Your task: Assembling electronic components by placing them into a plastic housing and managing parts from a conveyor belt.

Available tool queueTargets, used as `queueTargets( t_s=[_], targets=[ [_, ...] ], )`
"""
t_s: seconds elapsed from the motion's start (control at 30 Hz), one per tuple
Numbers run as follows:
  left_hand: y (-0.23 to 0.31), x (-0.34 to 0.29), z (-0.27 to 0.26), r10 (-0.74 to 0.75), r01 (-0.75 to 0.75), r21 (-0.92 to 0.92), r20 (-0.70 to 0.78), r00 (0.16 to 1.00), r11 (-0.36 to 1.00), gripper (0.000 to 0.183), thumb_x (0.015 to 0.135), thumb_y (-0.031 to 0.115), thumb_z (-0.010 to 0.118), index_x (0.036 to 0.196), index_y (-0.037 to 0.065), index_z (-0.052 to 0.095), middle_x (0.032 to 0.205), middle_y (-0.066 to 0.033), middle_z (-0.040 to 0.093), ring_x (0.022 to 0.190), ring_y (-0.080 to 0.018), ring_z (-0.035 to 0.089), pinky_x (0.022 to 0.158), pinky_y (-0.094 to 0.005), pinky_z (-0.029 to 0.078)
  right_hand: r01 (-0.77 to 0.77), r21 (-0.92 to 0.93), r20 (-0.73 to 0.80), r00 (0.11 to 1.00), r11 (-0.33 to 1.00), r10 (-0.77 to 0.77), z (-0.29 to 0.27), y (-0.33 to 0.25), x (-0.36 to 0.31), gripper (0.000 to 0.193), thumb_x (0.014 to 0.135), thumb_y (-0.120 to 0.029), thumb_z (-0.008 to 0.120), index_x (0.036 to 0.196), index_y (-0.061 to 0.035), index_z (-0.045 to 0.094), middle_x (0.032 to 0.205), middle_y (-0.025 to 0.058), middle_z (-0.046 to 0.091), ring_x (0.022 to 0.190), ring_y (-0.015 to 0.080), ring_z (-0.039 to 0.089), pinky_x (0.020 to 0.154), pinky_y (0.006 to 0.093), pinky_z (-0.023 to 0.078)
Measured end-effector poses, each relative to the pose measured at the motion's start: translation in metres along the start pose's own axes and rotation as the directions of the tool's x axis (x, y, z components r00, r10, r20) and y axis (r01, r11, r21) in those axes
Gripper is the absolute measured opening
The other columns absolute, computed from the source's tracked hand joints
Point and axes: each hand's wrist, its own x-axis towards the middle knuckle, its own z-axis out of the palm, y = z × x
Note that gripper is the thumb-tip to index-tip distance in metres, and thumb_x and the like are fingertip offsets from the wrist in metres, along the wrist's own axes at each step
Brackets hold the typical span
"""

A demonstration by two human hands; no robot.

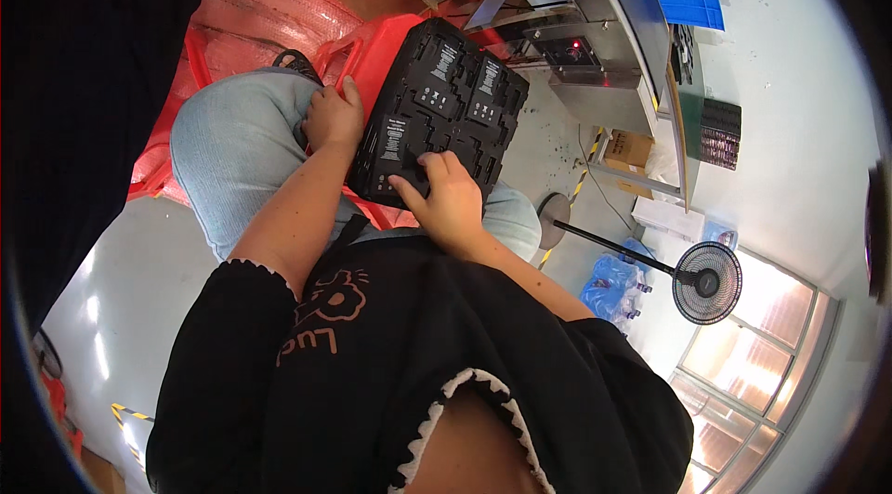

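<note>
A black plastic tray (437,113) with shaped pockets and small labelled black parts rests on my lap, over my light blue jeans (232,150). My left hand (333,116) grips the tray's left edge, thumb on top. My right hand (448,198) lies on the tray's near corner, fingers pressing on one of the black parts. A red plastic stool or crate (367,48) shows beneath the tray's far end.
A metal machine (581,48) with a red light and a blue-topped bench stand ahead right. A black pedestal fan (706,282) stands on the pale floor. Red woven sacks (269,1), cardboard boxes (630,148) and blue plastic bags (613,285) lie around.
</note>
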Motion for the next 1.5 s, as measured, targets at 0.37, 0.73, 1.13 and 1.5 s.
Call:
queueTargets(
  t_s=[0.37, 0.73, 1.13, 1.5],
  targets=[
    [-0.004, 0.004, 0.0, -0.016, 0.017, -0.041, 0.026, 1.0, 0.999, 0.062, 0.094, 0.052, 0.027, 0.115, 0.002, 0.056, 0.117, -0.0228, 0.054, 0.108, -0.0384, 0.053, 0.09, -0.0528, 0.041, 0.517, -0.207, 0.13, 0.856, 0.83, -0.501, 0.01, 0.011, -0.002, 0.071, 0.075, -0.03, 0.07, 0.135, -0.0079, 0.04, 0.144, 0.0146, 0.031, 0.131, 0.0284, 0.034, 0.104, 0.0502, 0.03],
    [0.008, -0.078, -0.046, 0.645, -0.669, -0.121, -0.188, 0.741, 0.733, 0.065, 0.085, 0.043, 0.058, 0.132, 0.002, 0.04, 0.134, -0.028, 0.035, 0.122, -0.0428, 0.037, 0.099, -0.0533, 0.032, 0.45, -0.15, -0.453, 0.761, 0.881, -0.465, -0.022, 0.084, 0.064, 0.055, 0.078, -0.023, 0.067, 0.126, -0.0047, 0.048, 0.134, 0.0172, 0.044, 0.119, 0.0335, 0.046, 0.098, 0.0434, 0.037],
    [0.016, -0.083, -0.038, 0.82, -0.792, 0.291, 0.041, 0.571, 0.537, 0.072, 0.085, 0.04, 0.056, 0.142, 0.008, 0.026, 0.145, -0.0256, 0.02, 0.134, -0.0414, 0.022, 0.105, -0.0577, 0.022, 0.257, -0.313, -0.327, 0.874, 0.914, -0.358, 0.001, 0.13, 0.103, 0.051, 0.092, -0.033, 0.049, 0.134, -0.0067, 0.042, 0.144, 0.0097, 0.035, 0.135, 0.0243, 0.031, 0.106, 0.0541, 0.024],
    [0.022, -0.079, -0.033, 0.758, -0.759, -0.056, -0.033, 0.651, 0.649, 0.069, 0.086, 0.022, 0.058, 0.141, 0.0, 0.021, 0.137, -0.0296, 0.03, 0.121, -0.0457, 0.037, 0.102, -0.0475, 0.033, 0.493, -0.073, -0.833, 0.448, 0.867, -0.325, -0.126, 0.091, 0.102, 0.03, 0.086, -0.017, 0.06, 0.111, -0.0028, 0.058, 0.116, 0.0148, 0.056, 0.111, 0.0301, 0.049, 0.095, 0.0407, 0.038]
  ],
)
